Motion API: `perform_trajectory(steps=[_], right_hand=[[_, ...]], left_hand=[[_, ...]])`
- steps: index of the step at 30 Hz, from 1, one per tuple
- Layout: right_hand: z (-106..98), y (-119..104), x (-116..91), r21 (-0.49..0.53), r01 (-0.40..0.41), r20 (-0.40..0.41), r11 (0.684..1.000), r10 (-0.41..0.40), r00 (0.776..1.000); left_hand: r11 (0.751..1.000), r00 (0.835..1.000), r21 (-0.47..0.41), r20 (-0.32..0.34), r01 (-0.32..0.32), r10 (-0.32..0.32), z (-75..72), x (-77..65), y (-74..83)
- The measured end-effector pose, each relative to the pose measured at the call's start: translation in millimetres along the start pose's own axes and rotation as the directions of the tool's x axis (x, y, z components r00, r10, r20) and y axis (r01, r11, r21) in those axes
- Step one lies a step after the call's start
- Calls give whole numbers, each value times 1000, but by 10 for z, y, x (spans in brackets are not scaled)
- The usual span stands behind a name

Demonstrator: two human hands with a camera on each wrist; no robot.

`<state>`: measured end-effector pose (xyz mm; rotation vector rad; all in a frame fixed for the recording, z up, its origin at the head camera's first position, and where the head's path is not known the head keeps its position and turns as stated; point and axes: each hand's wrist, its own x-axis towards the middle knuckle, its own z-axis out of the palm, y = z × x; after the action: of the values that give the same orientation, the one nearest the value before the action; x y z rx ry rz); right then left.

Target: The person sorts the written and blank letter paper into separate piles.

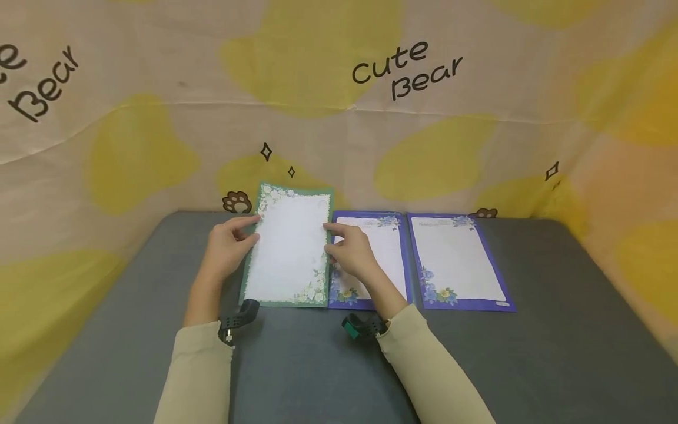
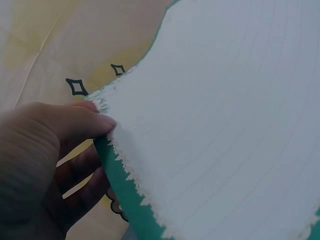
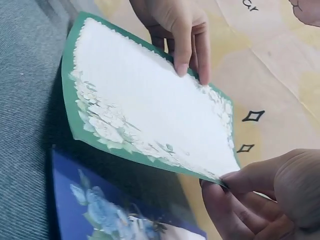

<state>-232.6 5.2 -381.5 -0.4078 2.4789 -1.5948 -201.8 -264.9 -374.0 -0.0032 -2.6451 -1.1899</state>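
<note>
From my remote seat I watch the left hand (image 1: pixel 225 244) pinch the left edge of a green-bordered sheet (image 1: pixel 288 253), thumb on the white face and a fingertip behind it, while the right hand (image 1: pixel 352 244) is clamped on the opposite edge in the same thumb-and-finger pinch. The sheet sits directly between the two hands, its upper part raised and its surface bowed — the right wrist view shows me that curve plainly. Whether its lower edge touches the bench (image 1: pixel 296 365) I cannot tell. White flowers fill two of its corners, one above and inward of the left hand, the other below and inward of the right hand. Behind and under the right hand I see a blue-bordered sheet (image 1: pixel 389 253) lying on the bench, partly hidden from me by that hand and wrist. Farther out to the right of the right hand lies a second blue-bordered sheet (image 1: pixel 458 259), just beside the first, both with blue flowers in their corners. A black band (image 1: pixel 241 314) sits at the left wrist, another band (image 1: pixel 362 327) at the right — and beyond both hands hangs a patterned cloth (image 1: pixel 318 59) with yellow patches.
</note>
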Motion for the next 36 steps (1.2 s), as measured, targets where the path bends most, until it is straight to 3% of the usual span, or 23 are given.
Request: perform_trajectory(steps=[5,12,21,28,36], right_hand=[[60,87,6,-36,-18,-20,999,17,1000],[125,157,17,-139,52,-62,989,-61,996],[196,233,63,-411,81,-70,908,-120,990],[241,319,58,-507,120,-59,854,-173,983],[268,375,44,-581,229,-22,781,-296,955]], left_hand=[[999,1000,37,5,17,-17,69,24,-45],[996,999,72,5,47,-48,151,28,-121],[986,996,150,30,74,-80,210,9,-265],[981,994,171,44,90,-99,252,-21,-326],[983,993,151,42,105,-113,259,-22,-333]])
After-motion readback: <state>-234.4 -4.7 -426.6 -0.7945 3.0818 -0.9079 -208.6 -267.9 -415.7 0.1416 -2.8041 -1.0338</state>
